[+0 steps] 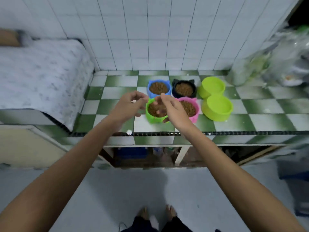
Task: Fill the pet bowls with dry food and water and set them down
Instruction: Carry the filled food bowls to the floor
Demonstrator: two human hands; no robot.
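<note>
— Four cat-eared bowls hold kibble on the checkered counter (pixel 260 113): blue bowl (pixel 158 88), black bowl (pixel 184 89), green bowl (pixel 155 112), pink bowl (pixel 190 108). And the hands?

— I see my left hand (pixel 128 106) and right hand (pixel 170 109) over the green bowl, fingers loosely curled, gripping nothing. Lime double bowl (pixel 215 97) sits right of them.

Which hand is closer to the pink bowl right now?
Right. The right hand hovers over the green bowl, just beside the pink bowl. The left hand is farther, on the green bowl's other side.
</note>
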